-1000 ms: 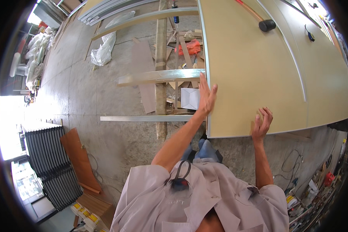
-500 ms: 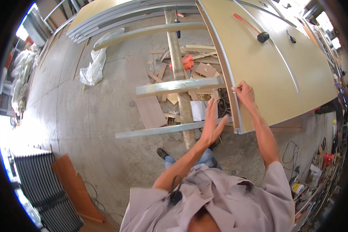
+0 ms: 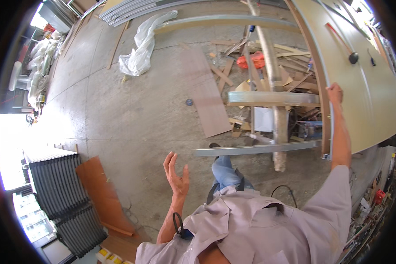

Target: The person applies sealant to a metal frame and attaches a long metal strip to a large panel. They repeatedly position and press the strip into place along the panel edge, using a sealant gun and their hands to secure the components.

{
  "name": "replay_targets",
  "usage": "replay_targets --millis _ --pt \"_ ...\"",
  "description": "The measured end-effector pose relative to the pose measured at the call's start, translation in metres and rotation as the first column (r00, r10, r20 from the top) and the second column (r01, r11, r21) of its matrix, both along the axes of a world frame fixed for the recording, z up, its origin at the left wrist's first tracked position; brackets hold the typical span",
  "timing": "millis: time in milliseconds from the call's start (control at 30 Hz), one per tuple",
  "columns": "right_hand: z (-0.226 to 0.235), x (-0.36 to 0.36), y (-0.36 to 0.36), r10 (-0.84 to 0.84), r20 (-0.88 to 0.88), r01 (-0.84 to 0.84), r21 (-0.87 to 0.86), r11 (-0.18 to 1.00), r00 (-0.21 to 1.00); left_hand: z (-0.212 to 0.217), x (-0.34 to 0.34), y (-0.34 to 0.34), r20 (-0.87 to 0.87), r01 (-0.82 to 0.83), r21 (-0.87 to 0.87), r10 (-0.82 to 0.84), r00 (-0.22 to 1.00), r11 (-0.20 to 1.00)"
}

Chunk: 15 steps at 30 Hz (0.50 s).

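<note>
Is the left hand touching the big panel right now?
Apart. The head view shows the left hand open in mid-air over bare floor, well clear of the panel; only the right hand grips its edge.

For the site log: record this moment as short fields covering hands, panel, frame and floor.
Left hand: open, raised in air, touching nothing
Right hand: gripping the edge of the large pale beige flat panel
Frame: silver metal rails jut out from the panel's edge
On panel: long red-handled tool
Floor: grey concrete, wood offcuts, crumpled white plastic sheet

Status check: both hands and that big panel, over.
Right hand grips the panel edge. Left hand open, free in air. Wood scraps litter the floor underneath.
</note>
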State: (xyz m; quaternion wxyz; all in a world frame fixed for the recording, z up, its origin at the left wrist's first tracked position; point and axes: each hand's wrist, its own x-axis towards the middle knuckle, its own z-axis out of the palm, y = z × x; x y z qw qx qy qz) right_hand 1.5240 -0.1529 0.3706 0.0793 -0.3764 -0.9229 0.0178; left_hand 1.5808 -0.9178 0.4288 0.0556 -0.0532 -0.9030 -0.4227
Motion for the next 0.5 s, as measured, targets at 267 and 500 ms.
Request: replay_targets --millis 267,500 --pt "-0.003 -0.010 -0.007 -0.135 0.056 0.124 0.169 0.978 0.989 -0.043 -0.081 -0.123 0.192 0.139 -0.199 -0.101 0.976 0.970" --pt "-0.006 -0.016 -0.015 -0.234 0.074 0.211 0.241 0.947 0.969 -0.096 -0.138 -0.243 0.521 0.243 -0.194 -0.110 0.846 0.950"
